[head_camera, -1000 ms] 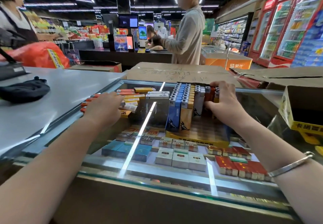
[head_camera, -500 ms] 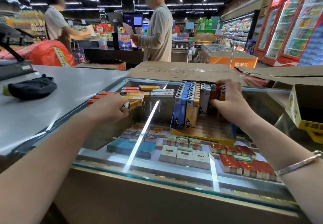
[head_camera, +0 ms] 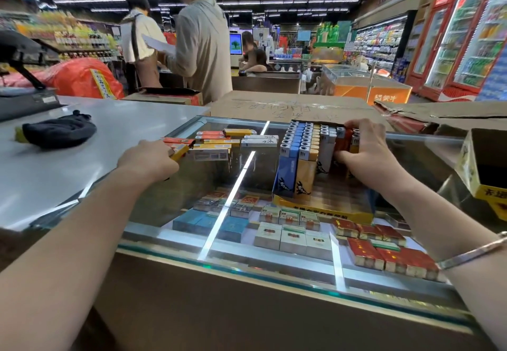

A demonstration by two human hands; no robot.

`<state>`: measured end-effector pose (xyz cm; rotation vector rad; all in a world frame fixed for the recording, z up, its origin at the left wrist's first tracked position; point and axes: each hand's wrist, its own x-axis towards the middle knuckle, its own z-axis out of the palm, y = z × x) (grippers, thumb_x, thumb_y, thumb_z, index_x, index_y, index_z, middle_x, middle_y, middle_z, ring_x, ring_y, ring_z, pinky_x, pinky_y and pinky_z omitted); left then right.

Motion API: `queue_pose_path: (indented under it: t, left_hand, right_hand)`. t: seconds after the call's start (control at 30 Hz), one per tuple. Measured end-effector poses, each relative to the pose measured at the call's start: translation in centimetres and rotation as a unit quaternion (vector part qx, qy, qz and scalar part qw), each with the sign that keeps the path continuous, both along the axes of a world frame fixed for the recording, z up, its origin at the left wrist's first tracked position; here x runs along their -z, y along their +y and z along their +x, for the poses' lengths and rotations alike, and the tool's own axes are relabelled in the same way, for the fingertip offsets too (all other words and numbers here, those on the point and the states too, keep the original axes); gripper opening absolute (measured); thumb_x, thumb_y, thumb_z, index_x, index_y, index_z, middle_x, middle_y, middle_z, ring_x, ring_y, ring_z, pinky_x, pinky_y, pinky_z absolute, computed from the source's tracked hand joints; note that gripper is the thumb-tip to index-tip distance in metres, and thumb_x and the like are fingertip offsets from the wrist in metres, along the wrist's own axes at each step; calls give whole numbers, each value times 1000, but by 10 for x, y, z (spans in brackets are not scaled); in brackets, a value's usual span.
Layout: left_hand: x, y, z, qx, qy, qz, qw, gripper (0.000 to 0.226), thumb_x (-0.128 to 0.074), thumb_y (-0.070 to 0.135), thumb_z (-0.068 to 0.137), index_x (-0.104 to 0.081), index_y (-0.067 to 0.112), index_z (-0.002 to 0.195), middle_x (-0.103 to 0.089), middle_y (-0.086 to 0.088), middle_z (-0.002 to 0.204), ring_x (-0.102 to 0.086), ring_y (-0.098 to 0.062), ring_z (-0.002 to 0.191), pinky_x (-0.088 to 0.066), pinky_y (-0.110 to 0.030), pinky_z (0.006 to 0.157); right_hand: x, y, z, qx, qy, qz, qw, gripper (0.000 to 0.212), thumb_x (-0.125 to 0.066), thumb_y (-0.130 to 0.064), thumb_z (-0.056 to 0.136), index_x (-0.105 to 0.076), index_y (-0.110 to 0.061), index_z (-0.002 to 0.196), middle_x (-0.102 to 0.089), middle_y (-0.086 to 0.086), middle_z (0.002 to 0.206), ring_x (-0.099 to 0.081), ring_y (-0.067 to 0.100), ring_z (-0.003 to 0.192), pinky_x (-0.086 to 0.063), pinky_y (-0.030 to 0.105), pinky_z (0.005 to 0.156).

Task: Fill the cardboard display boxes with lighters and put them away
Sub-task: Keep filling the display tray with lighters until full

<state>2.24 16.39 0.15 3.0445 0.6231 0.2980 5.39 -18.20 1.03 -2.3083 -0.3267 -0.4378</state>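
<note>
Head view shows the yellow display box standing on the glass counter at about one o'clock, its rows of upright lighters part filled. At its two o'clock side the right hand curls around the orange lighters at the row's end. Toward ten o'clock, the left hand pinches a yellow lighter from the loose pile; another open box sits at three o'clock.

Black cloth on grey counter; cigarette packs under glass; drink fridges right
</note>
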Motion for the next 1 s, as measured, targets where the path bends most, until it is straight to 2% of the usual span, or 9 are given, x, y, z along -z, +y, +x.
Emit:
queue_pose_path:
  t: [0.13, 0.3, 0.4, 0.47, 0.53, 0.63, 0.73, 0.87, 1.0]
  left_hand:
    - [-4, -8, 0, 42, 5, -39, 998, 19, -62, 22, 76, -45, 21, 68, -53, -3, 73, -51, -14, 65, -33, -24, 48]
    - [-7, -17, -5, 81, 11, -64, 995, 15, -64, 22, 71, -50, 21, 75, -58, -4, 74, -57, -16, 65, -38, -24, 48]
    - [-15, -29, -3, 111, -36, -186, 976, 18, -66, 23, 75, -50, 23, 82, -60, -5, 78, -61, -18, 69, -47, -28, 52]
    - [-26, -41, -2, 149, -81, -279, 945, 26, -70, 22, 77, -48, 24, 89, -57, -2, 84, -57, -15, 74, -44, -26, 54]
    - [-39, -58, -2, 210, -118, -360, 901, 35, -72, 21, 77, -45, 27, 99, -55, 2, 91, -56, -14, 81, -41, -23, 57]
    - [-56, -87, -6, 324, -174, -438, 821, 30, -68, 19, 80, -50, 34, 99, -63, 3, 96, -62, -13, 88, -45, -21, 64]
    - [-68, -116, -6, 400, -210, -453, 769, 24, -64, 14, 84, -58, 30, 101, -70, 7, 94, -65, -4, 91, -50, -21, 71]
    - [-73, -150, 5, 445, -248, -459, 728, 25, -64, 10, 82, -58, 22, 103, -69, 3, 100, -64, -10, 99, -51, -29, 86]
    - [-73, -180, 16, 476, -291, -488, 672, 33, -68, 4, 77, -58, 31, 93, -69, 18, 84, -65, 0, 87, -52, -18, 76]
  right_hand:
    - [0, 0, 0, 1, 0, 2, 1000, 47, -60, -12, 84, -37, -21, 125, -30, 10, 130, -33, 34, 123, -33, 49, 106]
    - [-1, 1, 0, 2, 1, 2, 1000, 48, -59, -11, 84, -37, -20, 126, -30, 10, 129, -35, 34, 122, -34, 49, 105]
    - [-1, 0, 0, 1, 2, 3, 1000, 47, -58, -11, 84, -37, -21, 125, -30, 9, 128, -35, 34, 121, -35, 50, 105]
    - [0, 0, 1, -1, 4, 4, 1000, 47, -58, -12, 85, -37, -22, 125, -30, 8, 127, -36, 33, 120, -36, 50, 104]
    - [0, -1, 1, -3, 6, 6, 1000, 47, -58, -12, 85, -37, -23, 125, -30, 7, 126, -36, 33, 119, -36, 50, 103]
    - [0, -2, 2, -3, 9, 8, 1000, 47, -59, -13, 84, -37, -23, 125, -30, 7, 125, -35, 32, 120, -35, 48, 104]
    - [0, -2, 3, 2, 8, 3, 1000, 48, -59, -16, 84, -37, -22, 126, -32, 8, 127, -33, 32, 121, -31, 44, 105]
    - [-3, -3, 3, 39, -44, -5, 998, 43, -59, -22, 86, -42, -19, 126, -36, 8, 131, -31, 27, 124, -27, 35, 98]
    - [-14, -3, -4, 24, -149, 68, 986, 33, -60, -22, 88, -53, -15, 119, -51, 1, 123, -41, 17, 117, -28, 23, 91]
